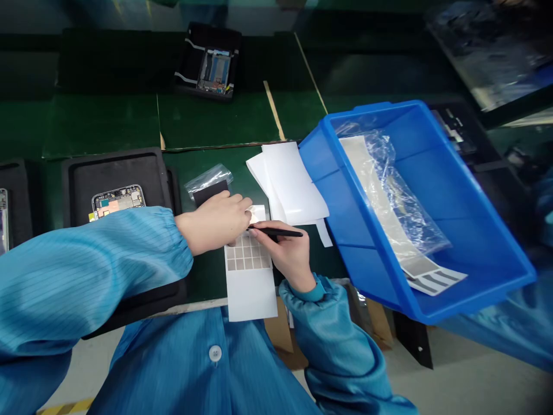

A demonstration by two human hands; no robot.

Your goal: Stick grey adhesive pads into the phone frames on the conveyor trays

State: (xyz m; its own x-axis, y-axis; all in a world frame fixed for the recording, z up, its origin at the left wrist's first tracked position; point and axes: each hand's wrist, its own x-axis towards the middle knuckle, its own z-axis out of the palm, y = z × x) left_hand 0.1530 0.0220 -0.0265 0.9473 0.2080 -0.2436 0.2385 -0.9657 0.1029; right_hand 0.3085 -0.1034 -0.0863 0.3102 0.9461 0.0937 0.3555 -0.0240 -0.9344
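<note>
A white sheet of small grey square stickers (248,256) lies before me, its lower end reaching over the bench edge. My left hand (220,220) is curled over the upper part of this sheet, fingers bent and gripping it; the fingertips are partly hidden. From the right, my right hand (290,253) pinches slim black tweezers (280,232), whose tip meets my left fingertips above the sheet. What lies between the tip and those fingers is too small to make out. Just beyond my left hand is a clear plastic bag (211,180) with a dark piece in it.
A blue bin (367,253) at right holds plastic wrap and sticker strips (425,270). White papers (289,184) lie beside it. Behind my left sleeve, a black tray (114,164) carries an opened phone (123,199). Another opened phone (216,69) sits in a black holder at the back.
</note>
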